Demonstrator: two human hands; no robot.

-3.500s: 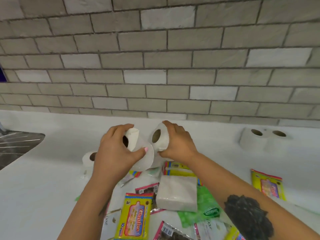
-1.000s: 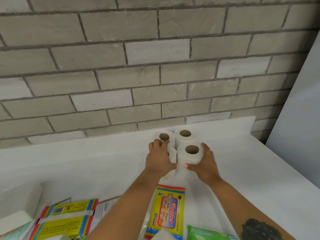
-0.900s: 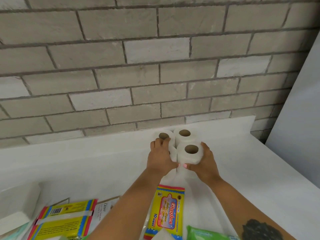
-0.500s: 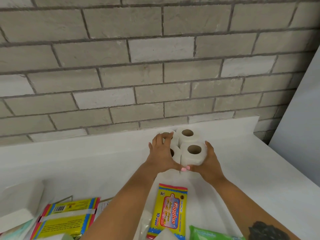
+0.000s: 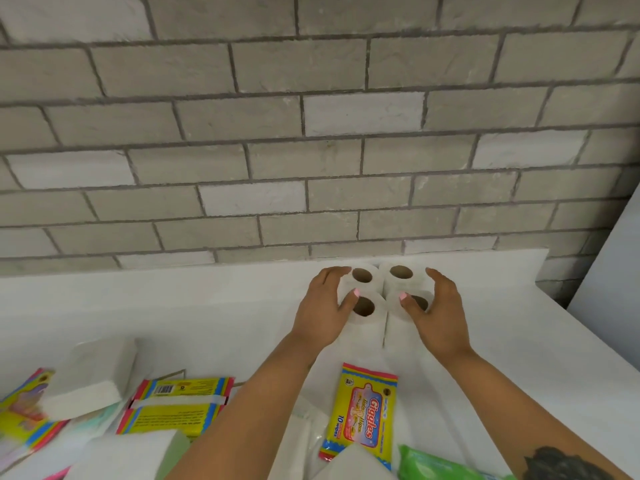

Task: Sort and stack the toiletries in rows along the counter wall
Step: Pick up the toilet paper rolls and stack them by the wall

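Observation:
Four white toilet rolls stand upright in a two-by-two block against the counter's low back ledge (image 5: 138,271). The front pair are the front-left roll (image 5: 367,329) and the front-right roll (image 5: 398,329); behind them are the back-left roll (image 5: 376,284) and the back-right roll (image 5: 417,277). My left hand (image 5: 322,306) cups the block's left side, thumb on the front-left roll's top. My right hand (image 5: 438,310) cups the right side, thumb at the front-right roll's core. Both hands press inward with relaxed fingers.
On the white counter (image 5: 207,306) in front lie a yellow Giggles wipes pack (image 5: 362,414), a second yellow pack face down (image 5: 176,403), a white napkin pack (image 5: 90,375) and a green wipes pack (image 5: 436,465). A pale panel (image 5: 616,271) bounds the counter's right end.
I carried two rolls from the pile to the pair by the wall and set them down in front. My hands have since spread from the front rolls to the sides of the whole block.

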